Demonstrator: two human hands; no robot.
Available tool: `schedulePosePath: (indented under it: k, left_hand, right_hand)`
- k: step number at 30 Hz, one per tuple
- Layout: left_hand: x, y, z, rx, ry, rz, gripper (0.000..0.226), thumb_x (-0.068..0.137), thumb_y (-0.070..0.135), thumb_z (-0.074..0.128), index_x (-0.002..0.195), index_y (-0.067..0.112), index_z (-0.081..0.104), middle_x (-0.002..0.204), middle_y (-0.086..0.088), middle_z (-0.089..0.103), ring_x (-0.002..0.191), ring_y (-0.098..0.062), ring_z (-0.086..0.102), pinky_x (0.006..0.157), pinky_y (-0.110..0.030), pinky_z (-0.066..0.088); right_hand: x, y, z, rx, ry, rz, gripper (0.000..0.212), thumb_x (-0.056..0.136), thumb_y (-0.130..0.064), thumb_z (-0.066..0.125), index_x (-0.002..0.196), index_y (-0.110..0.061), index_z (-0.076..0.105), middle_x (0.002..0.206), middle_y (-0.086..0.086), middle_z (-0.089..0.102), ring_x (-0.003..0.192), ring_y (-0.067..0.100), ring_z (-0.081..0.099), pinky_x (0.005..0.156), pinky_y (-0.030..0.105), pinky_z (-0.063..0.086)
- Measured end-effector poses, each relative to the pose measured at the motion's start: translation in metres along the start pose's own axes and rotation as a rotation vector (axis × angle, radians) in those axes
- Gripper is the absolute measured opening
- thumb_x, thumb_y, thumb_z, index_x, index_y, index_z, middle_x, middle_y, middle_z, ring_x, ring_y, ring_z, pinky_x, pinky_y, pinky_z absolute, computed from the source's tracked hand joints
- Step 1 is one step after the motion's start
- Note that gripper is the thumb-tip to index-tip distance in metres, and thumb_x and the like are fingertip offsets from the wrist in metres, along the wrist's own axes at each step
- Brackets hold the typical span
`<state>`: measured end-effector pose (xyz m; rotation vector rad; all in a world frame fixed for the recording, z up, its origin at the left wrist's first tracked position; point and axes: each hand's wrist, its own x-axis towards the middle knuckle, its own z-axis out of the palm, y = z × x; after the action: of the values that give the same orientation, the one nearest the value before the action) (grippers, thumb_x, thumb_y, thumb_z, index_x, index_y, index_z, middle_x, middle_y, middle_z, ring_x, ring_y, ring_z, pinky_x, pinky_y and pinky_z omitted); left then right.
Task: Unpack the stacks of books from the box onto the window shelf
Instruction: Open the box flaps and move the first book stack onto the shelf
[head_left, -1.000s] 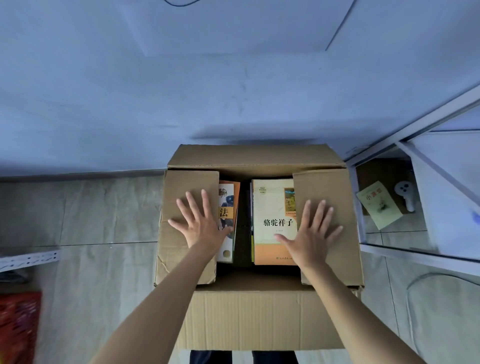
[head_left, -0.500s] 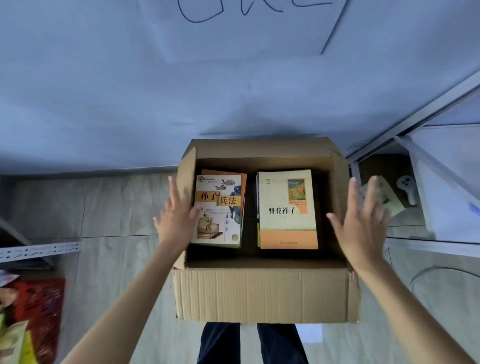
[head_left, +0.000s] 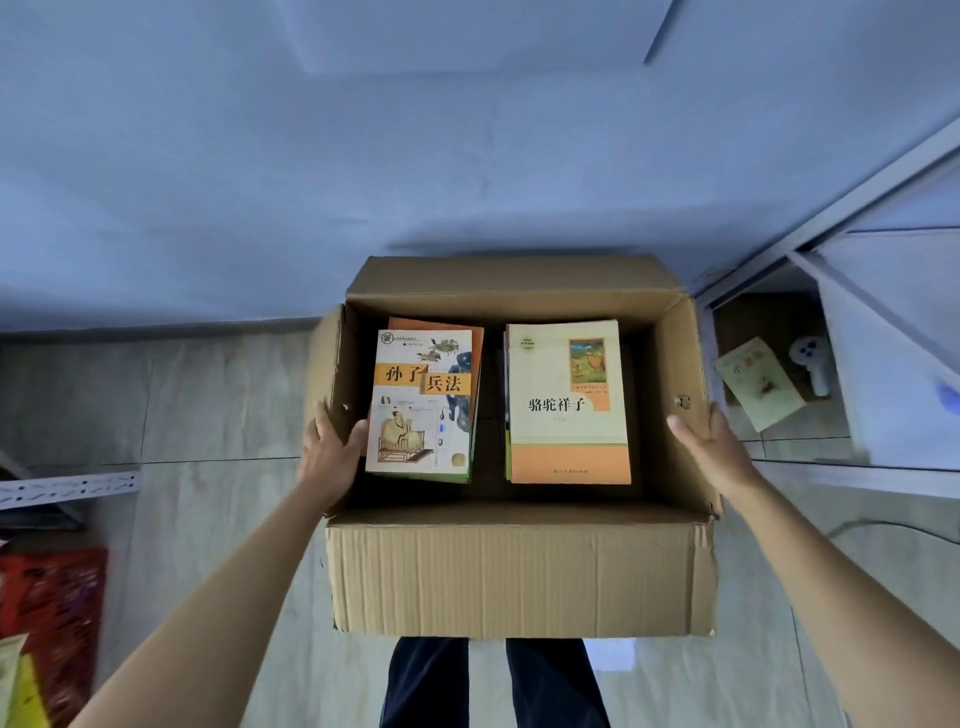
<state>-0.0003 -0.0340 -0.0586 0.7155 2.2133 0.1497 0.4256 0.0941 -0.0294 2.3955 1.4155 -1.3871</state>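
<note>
An open cardboard box (head_left: 519, 571) stands on the tiled floor against a blue wall. Inside lie two stacks of books side by side. The left stack (head_left: 423, 400) is topped by a white and orange cover with a seated figure. The right stack (head_left: 569, 402) is topped by a cream and orange cover. My left hand (head_left: 330, 452) grips the box's left side flap, thumb inside near the left stack. My right hand (head_left: 714, 447) presses the right side flap outward, fingers wrapped over its edge.
A white metal frame with a low shelf (head_left: 831, 452) stands at the right, holding a green booklet (head_left: 758, 382) and a small white device (head_left: 813, 364). A perforated metal strip (head_left: 67, 488) and a red object (head_left: 52, 613) lie at the left. My legs show below the box.
The two side flaps, which lay shut over the books under my palms, are now folded outward. My hands moved apart to the box's sides, and both stacks are uncovered.
</note>
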Motion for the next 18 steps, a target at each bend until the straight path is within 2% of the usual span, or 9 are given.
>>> schedulePosePath:
  k: [3,5,8,9,11,12,14,16,18]
  left_hand:
    - [0.003,0.000,0.012,-0.045,0.091,0.002,0.062,0.103,0.034,0.038,0.155,0.020,0.007,0.152,-0.015,0.040,0.121,-0.042,0.054,0.094,-0.056,0.049]
    - [0.005,-0.002,0.012,-0.030,0.125,-0.012,0.058,0.104,0.031,0.037,0.154,0.020,0.012,0.148,-0.016,0.044,0.116,-0.043,0.058,0.089,-0.056,0.051]
    - [0.002,0.000,0.013,0.040,0.243,0.144,0.061,0.101,0.030,0.043,0.154,0.015,0.017,0.156,-0.017,0.028,0.138,-0.039,0.034,0.109,-0.056,0.034]
    - [0.000,0.007,0.011,0.043,0.322,0.257,0.059,0.101,0.027,0.045,0.153,0.012,0.021,0.156,-0.017,0.026,0.141,-0.037,0.028,0.113,-0.054,0.030]
    - [-0.004,0.023,0.009,0.045,0.377,0.479,0.056,0.101,0.023,0.047,0.151,0.006,0.027,0.155,-0.018,0.029,0.141,-0.033,0.027,0.113,-0.050,0.031]
    - [-0.005,0.031,0.010,0.050,0.347,0.542,0.056,0.102,0.024,0.045,0.151,0.007,0.028,0.155,-0.015,0.030,0.141,-0.030,0.028,0.112,-0.046,0.033]
    - [-0.002,0.044,0.014,0.040,0.242,0.530,0.057,0.103,0.033,0.041,0.153,0.011,0.024,0.156,-0.010,0.029,0.140,-0.024,0.030,0.107,-0.039,0.036]
    - [0.010,0.054,0.020,-0.009,0.128,0.371,0.062,0.103,0.040,0.038,0.154,0.012,0.018,0.158,-0.009,0.025,0.143,-0.024,0.028,0.109,-0.041,0.035]
    - [0.027,0.059,0.024,-0.058,0.025,0.163,0.069,0.102,0.046,0.035,0.156,0.010,0.011,0.160,-0.014,0.021,0.146,-0.032,0.023,0.115,-0.047,0.027]
  right_hand:
    - [0.010,0.005,0.020,-0.052,0.202,-0.025,0.054,0.099,-0.032,0.049,0.141,-0.001,0.033,0.133,0.025,0.054,0.117,0.042,0.056,0.087,0.047,0.046]
    - [0.014,0.009,0.022,-0.094,0.253,-0.037,0.043,0.102,-0.027,0.042,0.134,0.001,0.039,0.121,0.026,0.060,0.108,0.043,0.061,0.082,0.048,0.048]
    - [0.012,0.006,0.025,-0.164,0.304,-0.076,0.054,0.100,-0.033,0.043,0.144,-0.004,0.031,0.140,0.024,0.047,0.125,0.042,0.050,0.097,0.054,0.047]
    - [0.007,0.000,0.030,-0.225,0.364,-0.133,0.060,0.099,-0.035,0.044,0.147,-0.005,0.027,0.148,0.023,0.038,0.134,0.042,0.041,0.106,0.056,0.039]
    - [-0.011,-0.021,0.051,-0.323,0.453,-0.341,0.064,0.098,-0.036,0.044,0.150,-0.003,0.026,0.156,0.021,0.028,0.145,0.037,0.026,0.118,0.049,0.020]
    - [-0.021,-0.034,0.066,-0.341,0.425,-0.450,0.062,0.099,-0.036,0.043,0.149,-0.003,0.029,0.155,0.020,0.031,0.145,0.034,0.028,0.118,0.045,0.018]
    - [-0.035,-0.061,0.102,-0.267,0.224,-0.533,0.058,0.100,-0.037,0.041,0.149,-0.008,0.031,0.154,0.011,0.036,0.143,0.027,0.032,0.117,0.037,0.023]
    - [-0.039,-0.085,0.139,-0.140,-0.032,-0.463,0.062,0.101,-0.042,0.039,0.152,-0.012,0.024,0.158,0.005,0.029,0.146,0.021,0.027,0.118,0.034,0.022]
    - [-0.036,-0.103,0.167,-0.048,-0.206,-0.367,0.066,0.101,-0.045,0.037,0.154,-0.012,0.019,0.160,0.006,0.024,0.148,0.020,0.023,0.121,0.038,0.022]
